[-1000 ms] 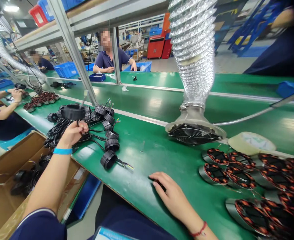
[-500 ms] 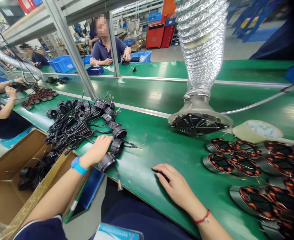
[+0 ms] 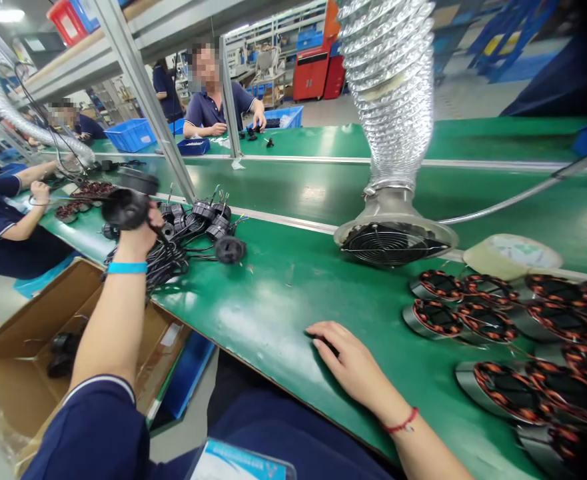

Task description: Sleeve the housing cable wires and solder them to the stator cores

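My left hand (image 3: 146, 233) is raised over the cable pile, closed on black round plastic housings. One cup-shaped housing (image 3: 123, 209) faces me, blurred, and another dark piece (image 3: 138, 180) shows just behind it. How the fingers grip them is partly hidden. Below lies a heap of black cables (image 3: 168, 267) with more ring-shaped housings and bare wire ends. A single black housing (image 3: 230, 249) sits at the heap's right side. My right hand (image 3: 340, 353) rests on the green tabletop (image 3: 273, 313), thumb apart from the fingers, holding nothing.
Rows of copper-wound motor stators (image 3: 436, 317) stand at the right. A fan hood (image 3: 393, 243) on a silver duct hangs over the table, near a tape roll (image 3: 513, 252). A cardboard box (image 3: 28, 310) with black parts stands at lower left. Co-workers sit at the left and across.
My left hand has moved up and left from the table's near edge, lifting black housings off the tabletop. My right hand stays where it was.
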Available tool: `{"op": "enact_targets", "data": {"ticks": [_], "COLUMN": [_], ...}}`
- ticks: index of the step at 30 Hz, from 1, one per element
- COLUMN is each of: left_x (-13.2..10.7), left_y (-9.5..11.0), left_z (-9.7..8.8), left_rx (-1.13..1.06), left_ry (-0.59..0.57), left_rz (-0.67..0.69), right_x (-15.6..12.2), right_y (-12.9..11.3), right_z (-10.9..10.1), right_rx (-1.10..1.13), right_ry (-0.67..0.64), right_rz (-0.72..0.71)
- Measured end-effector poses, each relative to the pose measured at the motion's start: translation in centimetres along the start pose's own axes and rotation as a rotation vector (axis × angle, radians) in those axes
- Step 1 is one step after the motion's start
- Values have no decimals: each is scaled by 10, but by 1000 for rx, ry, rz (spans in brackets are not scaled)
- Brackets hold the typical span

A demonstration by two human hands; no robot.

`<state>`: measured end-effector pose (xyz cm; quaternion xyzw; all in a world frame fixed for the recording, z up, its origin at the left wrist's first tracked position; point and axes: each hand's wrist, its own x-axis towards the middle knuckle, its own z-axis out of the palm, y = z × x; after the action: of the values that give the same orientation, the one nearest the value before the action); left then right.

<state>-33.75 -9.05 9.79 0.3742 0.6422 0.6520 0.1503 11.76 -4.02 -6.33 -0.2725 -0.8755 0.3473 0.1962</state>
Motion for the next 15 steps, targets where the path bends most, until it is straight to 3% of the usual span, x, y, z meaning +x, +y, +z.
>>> {"op": "enact_targets", "data": {"ticks": [3, 7, 13, 15], "left_x": [23, 19, -1, 6], "left_y": [38, 78, 114, 122], "left_z": [-30, -44, -33, -35], "left_rx": [-175, -326, -497, -544], "left_ry": [215, 348, 118, 166], "left_rz": [-30, 0, 145, 151], "right_x": [0, 0, 1, 1], "right_y": [1, 2, 2, 2], "right_z": [0, 0, 1, 1], "right_rx": [1, -4, -4, -5], "right_ry": [-3, -7, 22, 36], "right_rz": [-9, -17, -15, -12]}}
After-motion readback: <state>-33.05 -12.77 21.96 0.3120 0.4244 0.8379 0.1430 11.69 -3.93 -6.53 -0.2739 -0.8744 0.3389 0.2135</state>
